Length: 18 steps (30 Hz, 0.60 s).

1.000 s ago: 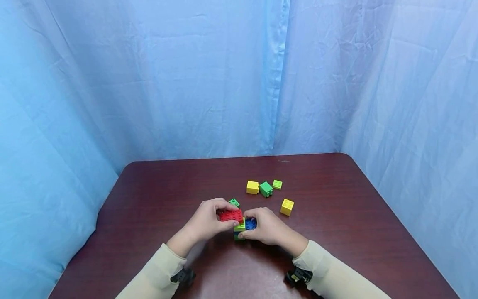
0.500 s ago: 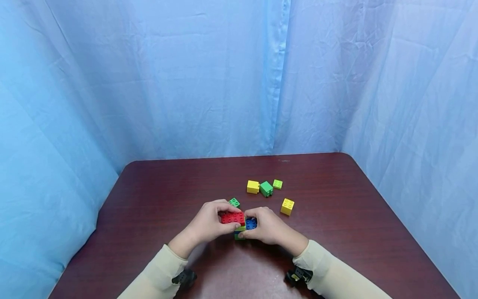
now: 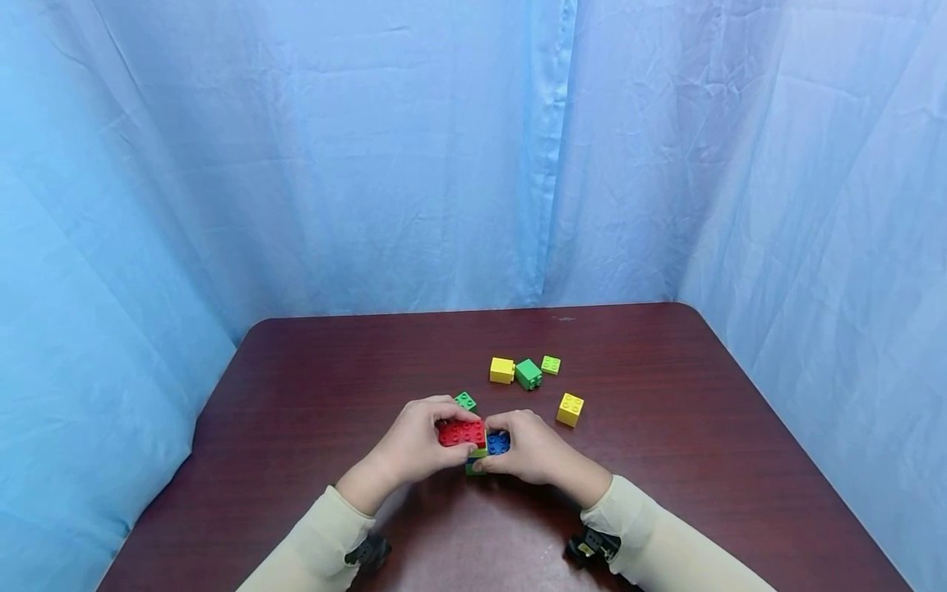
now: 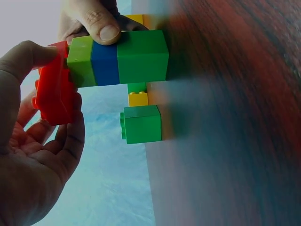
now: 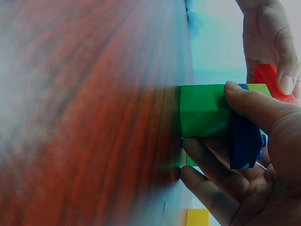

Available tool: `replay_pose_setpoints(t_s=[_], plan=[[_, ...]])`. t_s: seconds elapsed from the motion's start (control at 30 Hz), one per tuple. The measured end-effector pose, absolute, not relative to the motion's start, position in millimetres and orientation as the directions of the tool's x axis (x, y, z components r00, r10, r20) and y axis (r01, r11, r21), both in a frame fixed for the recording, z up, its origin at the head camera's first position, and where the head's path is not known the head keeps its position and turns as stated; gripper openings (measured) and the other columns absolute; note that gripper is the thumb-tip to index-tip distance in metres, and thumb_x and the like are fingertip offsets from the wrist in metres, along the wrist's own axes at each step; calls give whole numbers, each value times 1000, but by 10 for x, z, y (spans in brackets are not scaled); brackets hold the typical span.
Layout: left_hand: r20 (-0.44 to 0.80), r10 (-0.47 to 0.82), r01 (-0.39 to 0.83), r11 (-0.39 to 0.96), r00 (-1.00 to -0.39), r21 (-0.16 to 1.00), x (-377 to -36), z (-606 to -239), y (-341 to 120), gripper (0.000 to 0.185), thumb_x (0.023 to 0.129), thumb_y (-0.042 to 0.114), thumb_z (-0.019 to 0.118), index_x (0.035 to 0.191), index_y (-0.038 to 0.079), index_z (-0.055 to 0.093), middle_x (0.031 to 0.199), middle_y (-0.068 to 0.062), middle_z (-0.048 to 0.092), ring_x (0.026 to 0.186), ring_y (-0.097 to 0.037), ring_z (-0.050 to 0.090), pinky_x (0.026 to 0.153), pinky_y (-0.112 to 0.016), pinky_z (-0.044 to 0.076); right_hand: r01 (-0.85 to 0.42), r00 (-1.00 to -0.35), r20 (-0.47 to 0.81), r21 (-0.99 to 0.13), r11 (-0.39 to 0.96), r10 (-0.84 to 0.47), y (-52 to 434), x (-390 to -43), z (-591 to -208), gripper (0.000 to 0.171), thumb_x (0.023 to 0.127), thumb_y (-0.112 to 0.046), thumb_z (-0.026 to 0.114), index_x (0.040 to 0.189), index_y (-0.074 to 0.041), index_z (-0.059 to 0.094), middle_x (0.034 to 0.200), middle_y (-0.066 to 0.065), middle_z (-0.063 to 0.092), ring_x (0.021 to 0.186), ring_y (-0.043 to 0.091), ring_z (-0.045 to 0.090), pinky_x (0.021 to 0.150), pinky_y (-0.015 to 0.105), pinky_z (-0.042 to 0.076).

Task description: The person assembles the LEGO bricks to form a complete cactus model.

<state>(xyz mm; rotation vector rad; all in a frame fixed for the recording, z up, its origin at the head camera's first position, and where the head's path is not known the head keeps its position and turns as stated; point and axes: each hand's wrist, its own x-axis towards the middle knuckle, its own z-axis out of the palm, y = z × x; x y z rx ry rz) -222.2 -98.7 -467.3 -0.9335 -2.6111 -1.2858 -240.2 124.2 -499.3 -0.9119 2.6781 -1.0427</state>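
Both hands meet at a small stack (image 3: 476, 460) near the table's (image 3: 296, 395) front middle. Her left hand (image 3: 410, 448) pinches a red brick (image 3: 461, 432) between thumb and fingers, tilted against the stack's top and not seated, by my reckoning. Right hand (image 3: 536, 452) grips the stack, thumb across its side: dark green at the bottom, then blue, then lime. So three layers look joined, and the red one has yet to be pressed home. Five loose bricks (image 3: 527, 374) lie beyond, unused.
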Motion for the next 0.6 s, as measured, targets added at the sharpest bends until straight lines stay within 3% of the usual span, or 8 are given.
replay_pose_setpoints(t_s=[0.4,0.6], plan=[[313,505,554,449,-804,701,-2215,-4687,-959,31,79,25,79,109,23,71,98,13,60,81,-5,57,66,-24,53,-480,-810,87,-666,570,-580,1255,-2386,-4980,31,74,-46,82,96,-31,66,81,-15,63,70,7,57,60,25,49],[317,500,552,442,-806,707,-2219,-4708,-954,32,79,31,81,109,23,72,97,14,60,82,-5,57,67,-23,53,-491,-806,96,-659,570,-584,1263,-2393,-5001,32,74,-47,81,97,-31,66,82,-16,63,71,6,57,62,25,49]])
